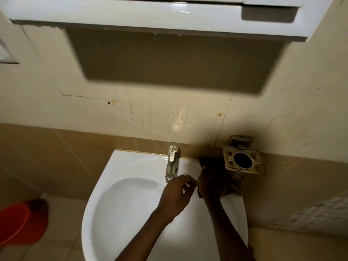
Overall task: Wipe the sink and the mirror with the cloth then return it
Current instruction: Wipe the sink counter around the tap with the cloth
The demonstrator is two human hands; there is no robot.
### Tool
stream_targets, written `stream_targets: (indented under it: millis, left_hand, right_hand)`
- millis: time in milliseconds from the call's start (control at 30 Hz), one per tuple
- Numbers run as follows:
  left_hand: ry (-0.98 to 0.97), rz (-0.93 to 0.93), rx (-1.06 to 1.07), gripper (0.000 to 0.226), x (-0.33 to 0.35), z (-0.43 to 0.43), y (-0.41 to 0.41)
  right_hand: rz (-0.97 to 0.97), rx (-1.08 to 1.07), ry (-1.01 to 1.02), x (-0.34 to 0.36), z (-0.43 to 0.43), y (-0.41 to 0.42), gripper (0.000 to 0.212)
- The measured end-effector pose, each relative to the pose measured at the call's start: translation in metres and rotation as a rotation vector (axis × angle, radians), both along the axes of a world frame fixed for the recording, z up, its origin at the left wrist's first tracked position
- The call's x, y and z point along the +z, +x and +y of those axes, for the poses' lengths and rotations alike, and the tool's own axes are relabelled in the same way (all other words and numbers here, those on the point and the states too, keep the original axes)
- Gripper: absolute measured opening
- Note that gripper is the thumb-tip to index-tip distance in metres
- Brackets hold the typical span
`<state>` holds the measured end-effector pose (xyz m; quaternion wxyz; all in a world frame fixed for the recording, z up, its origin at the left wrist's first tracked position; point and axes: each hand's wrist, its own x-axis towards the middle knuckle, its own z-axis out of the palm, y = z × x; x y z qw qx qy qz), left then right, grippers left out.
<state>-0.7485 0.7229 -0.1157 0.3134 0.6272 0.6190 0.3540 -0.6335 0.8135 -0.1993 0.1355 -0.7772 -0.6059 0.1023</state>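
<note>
A white ceramic sink fills the lower middle, with a metal tap at its back rim. A dark cloth lies bunched on the sink's back right corner, under a wall holder. My right hand rests on the cloth with its fingers closed over it. My left hand hovers just left of it over the sink's rim, fingers curled and apart, holding nothing. The mirror is not visible; only the underside of a white cabinet shows at the top.
A rusty metal wall holder with a round hole juts out right of the tap. A red bucket stands on the floor at the lower left. Beige tiled wall rises behind the sink.
</note>
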Motion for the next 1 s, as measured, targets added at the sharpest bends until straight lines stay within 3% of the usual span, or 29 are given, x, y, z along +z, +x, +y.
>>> stream_targets:
  millis: [100, 200, 367, 467, 567, 700, 867, 933, 1000]
  left_hand:
    - [0.017, -0.059, 0.041, 0.020, 0.007, -0.011, -0.006]
    - [0.046, -0.131, 0.099, 0.027, 0.007, -0.028, -0.016]
    - [0.071, -0.158, 0.148, 0.036, 0.017, -0.041, -0.042]
    - [0.094, -0.165, 0.182, 0.035, 0.027, -0.040, -0.063]
    - [0.117, -0.191, 0.236, 0.028, 0.035, -0.042, -0.084]
    - [0.109, -0.209, 0.294, 0.025, 0.033, -0.056, -0.112]
    - [0.080, -0.190, 0.331, 0.024, 0.024, -0.075, -0.140]
    - [0.076, -0.203, 0.355, 0.021, 0.021, -0.082, -0.155]
    - [0.071, -0.204, 0.388, 0.021, 0.017, -0.088, -0.174]
  right_hand:
    - [0.100, 0.074, 0.060, -0.003, -0.005, -0.027, 0.052]
    - [0.194, 0.242, 0.088, 0.002, -0.010, -0.059, 0.080]
    - [0.225, 0.475, 0.112, -0.009, -0.009, -0.068, 0.049]
    - [0.309, 0.365, 0.150, -0.011, -0.021, -0.064, 0.029]
    - [0.316, 0.293, 0.287, -0.014, -0.052, -0.069, 0.029]
    - [0.547, 0.481, -0.008, -0.015, -0.081, -0.097, 0.034]
    - [0.187, 0.540, 0.287, -0.034, -0.060, -0.141, 0.043]
    - [0.121, 0.549, 0.378, -0.026, -0.040, -0.154, 0.046]
    - [0.142, 0.404, 0.346, -0.017, -0.028, -0.170, 0.048]
